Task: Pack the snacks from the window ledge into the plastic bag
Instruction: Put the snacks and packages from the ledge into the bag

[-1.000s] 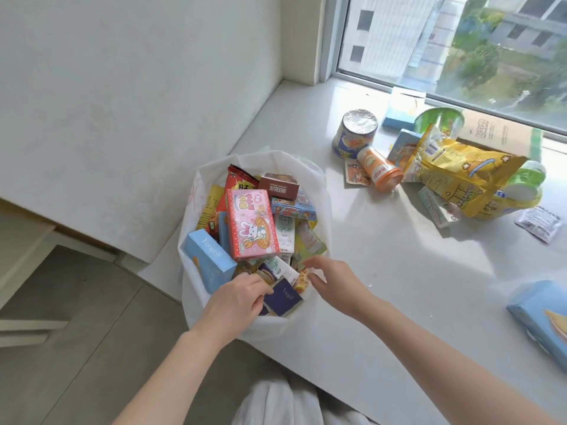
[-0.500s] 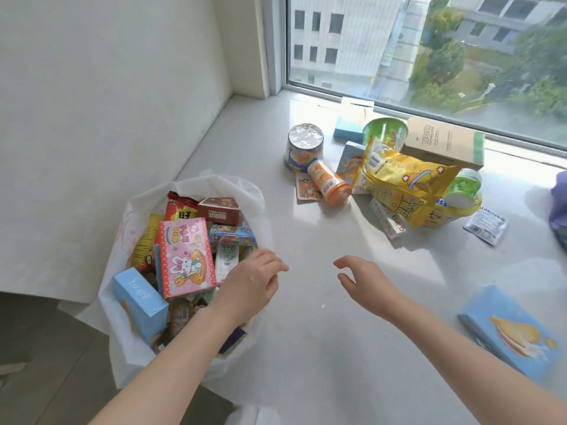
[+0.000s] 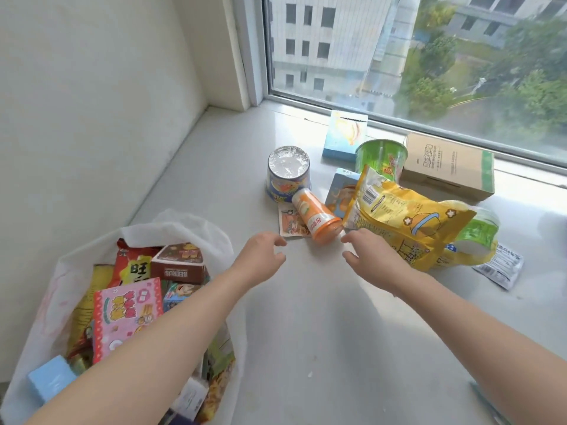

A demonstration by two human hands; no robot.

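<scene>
Both hands have left the mouth of the plastic bag (image 3: 40, 302) and reached forward over the window ledge (image 3: 306, 317), closing the gap to the snack pile; the view has swung toward the window with them. The left hand (image 3: 260, 256) and the right hand (image 3: 374, 256) are both empty, fingers loosely curved and spread. They flank the near end of the orange canister (image 3: 317, 217) without touching it, which looks like the set-up for a two-handed scoop.

That canister lies on its side across a flat sachet (image 3: 288, 223), so it may roll if nudged. Just right of it, the big yellow snack bag (image 3: 405, 222) slumps over a green cup (image 3: 478, 231) lying on its side, with the right hand's fingertips close to the bag's lower corner.

Behind stand a foil-topped cup (image 3: 288, 173), a second green cup (image 3: 382, 154), a pale blue box (image 3: 345, 136) and a cardboard box (image 3: 448, 164) by the glass. A white sachet (image 3: 498, 268) lies apart at the right.

The plastic bag hangs open at the ledge's near left edge under the left forearm, already crowded with boxes, a pink box (image 3: 127, 314) on top. About half the job seems done.
</scene>
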